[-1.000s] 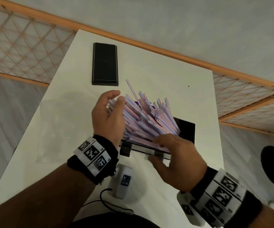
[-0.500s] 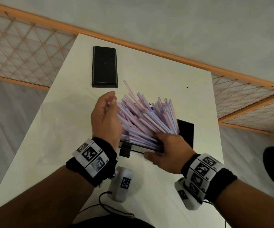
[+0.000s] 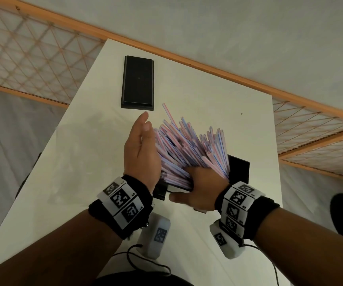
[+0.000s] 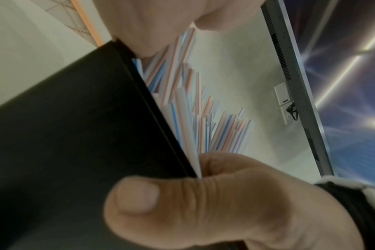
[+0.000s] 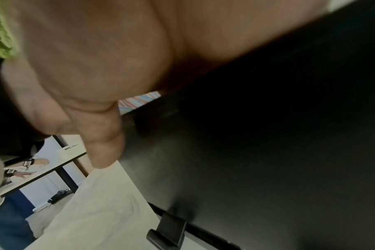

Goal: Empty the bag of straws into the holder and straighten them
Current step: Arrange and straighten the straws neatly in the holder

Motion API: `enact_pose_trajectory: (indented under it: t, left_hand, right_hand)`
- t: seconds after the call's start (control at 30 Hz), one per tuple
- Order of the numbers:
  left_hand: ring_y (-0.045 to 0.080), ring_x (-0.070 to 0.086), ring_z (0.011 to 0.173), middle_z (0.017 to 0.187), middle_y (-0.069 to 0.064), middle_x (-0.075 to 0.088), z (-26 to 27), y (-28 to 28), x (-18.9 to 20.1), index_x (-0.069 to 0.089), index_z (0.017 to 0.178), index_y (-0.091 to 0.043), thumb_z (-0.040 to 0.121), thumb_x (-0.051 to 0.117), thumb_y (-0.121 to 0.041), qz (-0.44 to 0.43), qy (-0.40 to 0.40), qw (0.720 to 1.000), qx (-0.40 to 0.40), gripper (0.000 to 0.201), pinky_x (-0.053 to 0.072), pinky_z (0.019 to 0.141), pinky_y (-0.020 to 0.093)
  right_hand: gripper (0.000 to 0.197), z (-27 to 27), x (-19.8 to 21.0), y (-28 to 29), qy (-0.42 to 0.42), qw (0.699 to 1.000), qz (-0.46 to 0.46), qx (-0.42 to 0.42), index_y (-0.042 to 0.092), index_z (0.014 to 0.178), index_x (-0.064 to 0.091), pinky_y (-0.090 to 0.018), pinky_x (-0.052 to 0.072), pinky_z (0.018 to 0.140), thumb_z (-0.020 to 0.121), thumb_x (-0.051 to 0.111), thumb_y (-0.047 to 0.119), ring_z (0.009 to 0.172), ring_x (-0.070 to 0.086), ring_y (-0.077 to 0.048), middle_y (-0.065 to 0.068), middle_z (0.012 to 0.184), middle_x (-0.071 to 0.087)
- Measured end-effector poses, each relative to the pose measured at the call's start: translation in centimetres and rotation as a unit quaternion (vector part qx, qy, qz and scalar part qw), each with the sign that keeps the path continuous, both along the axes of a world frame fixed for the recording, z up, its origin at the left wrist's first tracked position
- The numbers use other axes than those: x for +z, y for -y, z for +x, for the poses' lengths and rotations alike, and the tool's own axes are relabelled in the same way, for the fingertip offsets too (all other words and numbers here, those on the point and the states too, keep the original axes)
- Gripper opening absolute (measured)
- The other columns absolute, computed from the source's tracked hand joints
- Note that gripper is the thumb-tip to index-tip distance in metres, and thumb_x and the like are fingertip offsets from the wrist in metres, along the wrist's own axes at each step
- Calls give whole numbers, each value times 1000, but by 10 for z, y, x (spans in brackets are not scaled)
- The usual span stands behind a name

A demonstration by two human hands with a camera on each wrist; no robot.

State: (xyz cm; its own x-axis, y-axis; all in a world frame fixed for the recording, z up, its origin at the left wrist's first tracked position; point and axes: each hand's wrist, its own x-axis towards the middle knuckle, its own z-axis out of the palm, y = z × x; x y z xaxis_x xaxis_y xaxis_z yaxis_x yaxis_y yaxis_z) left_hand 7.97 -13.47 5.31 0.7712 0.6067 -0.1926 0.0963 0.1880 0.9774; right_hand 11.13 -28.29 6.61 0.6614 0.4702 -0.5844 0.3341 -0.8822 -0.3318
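Head view shows the straws point(image 3: 189, 149), pink-and-blue striped, standing fanned and tilted toward 11 o'clock out of the black holder point(image 3: 239, 169) at the middle of the white table point(image 3: 207, 89). Left hand point(image 3: 142, 149) is flat with fingers straight, its palm pressed against the bundle's 9 o'clock side. Right hand point(image 3: 200, 187) lies over the holder's near edge at 6 o'clock, fingers curled into the base of the straws and thumb stretched toward 9 o'clock along the holder's front wall. Left wrist view shows that thumb on the dark wall, straws rising behind it. A black rectangular box point(image 3: 138, 82) lies at 11 o'clock, apart from the straws.
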Motion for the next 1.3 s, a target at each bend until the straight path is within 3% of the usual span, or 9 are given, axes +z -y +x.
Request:
enact_pose_trajectory:
  t: [0.13, 0.33, 0.43, 0.57, 0.73, 0.87, 1.0, 1.13, 1.3]
  left_hand:
    - [18, 53, 135, 143, 1, 56, 0, 0, 2, 48, 147, -24, 106, 32, -43, 4, 3, 1000, -9, 48, 44, 114, 40]
    - [14, 51, 137, 146, 4, 56, 2, -1, 2, 53, 145, -19, 96, 38, -45, -7, 15, 1000, -1, 57, 41, 116, 44]
    - [19, 54, 134, 143, 7, 59, 1, -1, 2, 55, 142, -13, 96, 40, -42, 2, 22, 1000, 6, 57, 43, 114, 44]
    - [9, 53, 134, 143, -4, 57, 0, -2, -2, 53, 144, -18, 97, 38, -43, 29, 24, 999, -13, 55, 43, 115, 39]
    - [10, 49, 136, 148, -5, 51, -4, -3, -8, 44, 150, -22, 99, 38, -47, 117, -2, 992, -41, 58, 44, 113, 33]
    - [11, 45, 138, 152, 0, 48, -7, -2, -9, 38, 153, -15, 104, 50, -30, 172, -14, 984, -45, 53, 37, 112, 19]
    - [9, 57, 125, 144, -3, 53, -6, 0, -5, 45, 146, -21, 104, 45, -45, 57, -7, 998, -7, 48, 49, 109, 42]
    - [23, 60, 127, 137, 10, 61, -5, 1, -5, 53, 141, -12, 89, 39, -66, -12, 12, 1000, 11, 77, 46, 110, 52]
    - [17, 63, 118, 119, -2, 65, -4, 3, -1, 53, 138, -13, 96, 33, -55, -2, 9, 1000, -4, 63, 49, 107, 47]
  right_hand:
    - [58, 10, 3, -8, -73, 997, 29, 5, 33, 123, 58, -34, 53, 90, 74, 77, 59, 101, 65, -15, 10, 111, 69]
    - [102, 25, 12, -18, -152, 988, -40, 6, 29, 153, 28, -31, 36, 111, 71, 79, 60, 139, 41, -18, 8, 154, 38]
    - [83, 25, 10, -24, -138, 990, -29, -2, 24, 136, 50, -37, 47, 101, 69, 79, 64, 116, 57, -18, 6, 133, 57]
    - [49, 21, 4, -20, -88, 995, 42, -14, 26, 92, 63, -31, 52, 63, 66, 81, 64, 73, 62, -11, 8, 81, 65]
    - [72, 14, -3, -13, -14, 997, 60, -40, 28, 104, 55, -32, 53, 74, 55, 76, 77, 83, 62, -14, 9, 92, 64]
    - [65, 0, 1, -1, 47, 994, 91, -33, 31, 111, 47, -25, 42, 77, 66, 79, 66, 91, 55, -15, 9, 104, 57]
    - [57, -27, 4, 24, 205, 964, 169, 10, 16, 123, 55, -30, 49, 86, 77, 76, 42, 102, 60, -24, -2, 112, 61]
    - [54, -34, -2, 34, 111, 991, 76, 9, 21, 122, 57, -33, 51, 86, 82, 62, 57, 104, 59, -20, 3, 110, 62]
    - [71, -32, -13, 25, 78, 996, 32, 25, 24, 138, 42, -38, 49, 98, 81, 57, 63, 119, 54, -21, 3, 130, 54]
